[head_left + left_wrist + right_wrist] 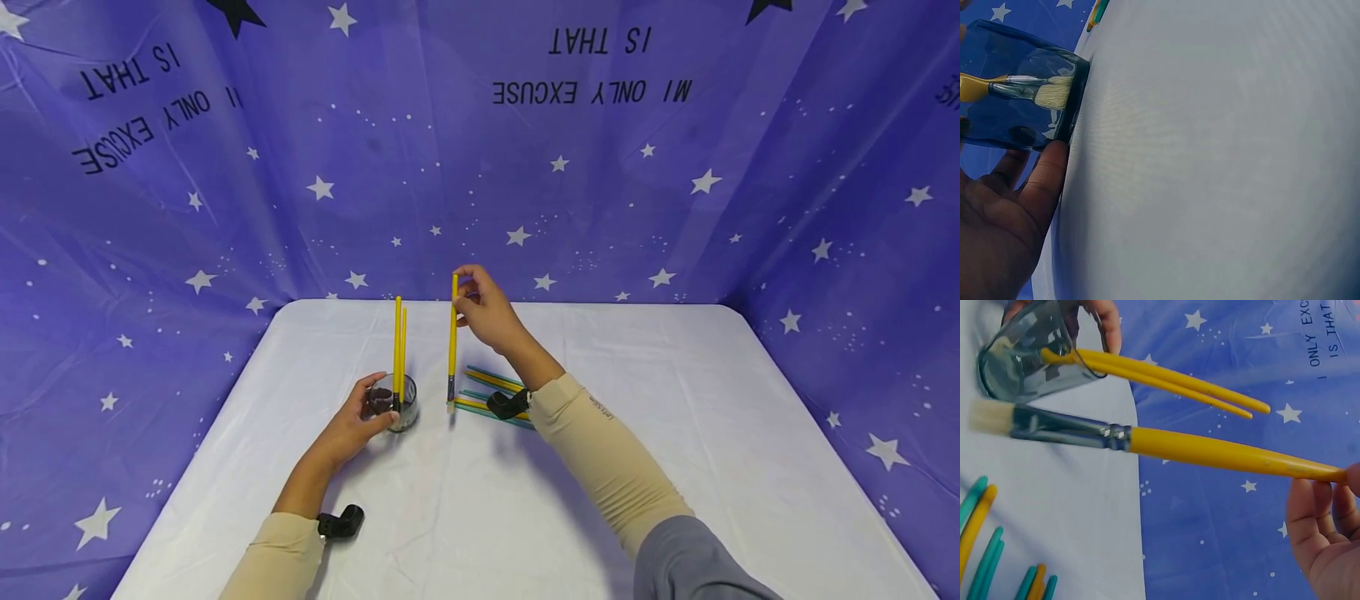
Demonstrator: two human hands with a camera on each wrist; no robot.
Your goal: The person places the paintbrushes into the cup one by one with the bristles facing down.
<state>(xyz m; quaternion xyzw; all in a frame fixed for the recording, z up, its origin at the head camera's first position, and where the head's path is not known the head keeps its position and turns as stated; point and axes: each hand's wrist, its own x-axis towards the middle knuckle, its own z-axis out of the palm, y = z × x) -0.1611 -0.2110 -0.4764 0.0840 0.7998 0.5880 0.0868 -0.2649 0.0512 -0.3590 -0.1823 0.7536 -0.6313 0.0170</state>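
My left hand [352, 427] grips a clear glass [408, 414] on the table, thumb on the near side and fingers around the far side. Two yellow-handled paintbrushes [398, 350] stand in the glass with their pale bristles [1054, 94] down at its bottom. To the right of the glass, my right hand [486, 310] pinches another yellow paintbrush [1210, 453] near the top end of its handle. This brush hangs upright in the head view, its flat pale bristles [992, 417] pointing down and its metal ferrule [1066, 428] just above them.
Under my right wrist lies a group of yellow and teal sticks [487, 404], partly hidden by the wrist camera [510, 405]. A white cloth covers the table [465, 517]. Behind it and at the sides hangs a purple curtain [450, 167] with stars and lettering.
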